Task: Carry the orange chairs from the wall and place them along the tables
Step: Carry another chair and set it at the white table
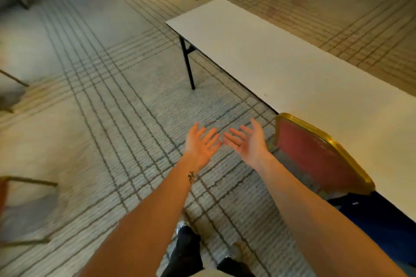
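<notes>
Reaching forward at mid-frame with the left hand [201, 144] and the right hand [246, 139], palms up, fingers straight and spread, with fingertips nearly meeting. Gripping nothing with either; touching nothing. Judging by that: free between carries, with both arms out ahead as if for the next pick-up.

Standing just left of an orange chair [315, 155] at the lower right of the frame, already placed with its gold-trimmed backrest just beside the near long edge of the white folding table [270, 63]. Put there, most likely, to seat someone facing the tabletop: rear of the backrest toward the lower left, seat side toward the table and hidden from here. Aligned along its top rail with that table edge, slanting from centre right down to lower right. Same diagonal for the table's long axis, upper centre to right edge.

At the lower left edge, over the striped carpet [112, 96], part of another chair [29, 181], probably awaiting carrying.
</notes>
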`<state>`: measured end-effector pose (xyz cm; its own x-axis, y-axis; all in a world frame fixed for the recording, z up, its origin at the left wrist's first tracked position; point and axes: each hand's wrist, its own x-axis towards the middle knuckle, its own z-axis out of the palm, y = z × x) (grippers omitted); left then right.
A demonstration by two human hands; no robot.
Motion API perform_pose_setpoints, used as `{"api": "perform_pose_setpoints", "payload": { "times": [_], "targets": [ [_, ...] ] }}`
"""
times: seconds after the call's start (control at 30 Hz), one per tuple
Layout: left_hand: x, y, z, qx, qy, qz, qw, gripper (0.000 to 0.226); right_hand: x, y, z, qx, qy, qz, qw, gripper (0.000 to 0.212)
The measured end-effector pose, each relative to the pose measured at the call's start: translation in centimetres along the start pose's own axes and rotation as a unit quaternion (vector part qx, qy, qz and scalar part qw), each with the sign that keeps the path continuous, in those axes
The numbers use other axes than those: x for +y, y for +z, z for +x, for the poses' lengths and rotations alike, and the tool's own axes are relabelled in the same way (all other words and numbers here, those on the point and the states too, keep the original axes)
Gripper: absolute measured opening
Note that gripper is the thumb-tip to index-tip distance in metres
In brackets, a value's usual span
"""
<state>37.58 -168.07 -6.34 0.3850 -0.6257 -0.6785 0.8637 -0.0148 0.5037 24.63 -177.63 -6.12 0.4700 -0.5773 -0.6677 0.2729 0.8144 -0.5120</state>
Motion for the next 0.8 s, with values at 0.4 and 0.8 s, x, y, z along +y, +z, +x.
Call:
{"api": "perform_pose_setpoints", "payload": {
  "times": [0.4,0.8],
  "targets": [
    [12.0,-26.2,-16.3,0.158,0.161,-0.185,0.957,0.056,23.8,20.2,-6.4,-0.204,0.161,-0.197,0.945,0.063],
    [20.2,-54.9,-34.7,0.232,0.256,-0.286,0.894,0.059,54.1,35.0,-18.7,-0.302,0.248,-0.316,0.864,0.062]
  ]
}}
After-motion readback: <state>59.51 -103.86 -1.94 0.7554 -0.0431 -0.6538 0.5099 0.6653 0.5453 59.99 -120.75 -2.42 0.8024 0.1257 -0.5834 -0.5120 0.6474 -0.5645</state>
